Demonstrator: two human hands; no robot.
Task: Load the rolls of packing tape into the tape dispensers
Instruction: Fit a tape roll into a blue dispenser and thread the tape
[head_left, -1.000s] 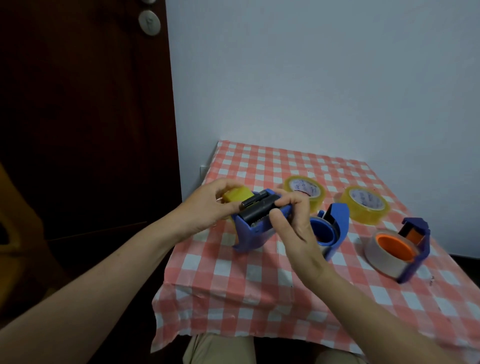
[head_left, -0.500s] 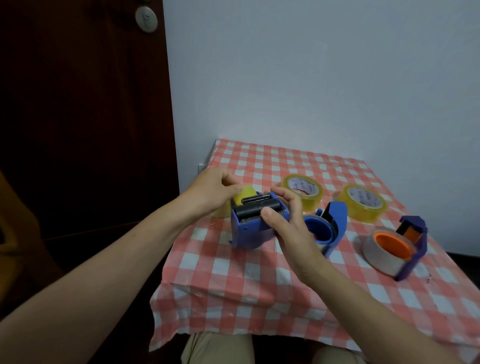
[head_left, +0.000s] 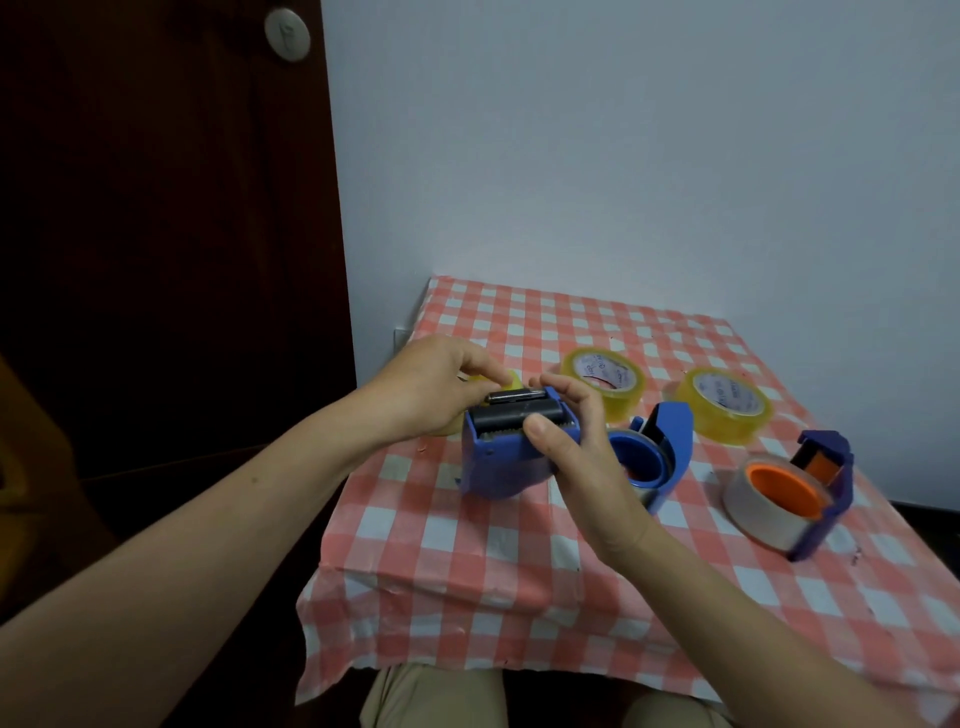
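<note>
Table w/ red-white check cloth (head_left: 467, 566) sits against the wall, near edge toward the person. Left hand (head_left: 426, 387) & right hand (head_left: 576, 457) both grip a blue tape dispenser (head_left: 501, 460) just above the cloth nr the left edge; a yellowish roll (head_left: 511, 384) is tucked behind it under the left fingers, mostly hidden. Right thumb presses the dispenser front below the black roller (head_left: 514, 415). Second blue dispenser (head_left: 660, 457) lies mid-table just right of the right hand. Purple dispenser w/ clear roll on orange hub (head_left: 779, 499) sits nr the right edge. 2 loose yellow rolls lie flat toward the far edge: one (head_left: 602, 382) centre, one (head_left: 724, 405) further right.
</note>
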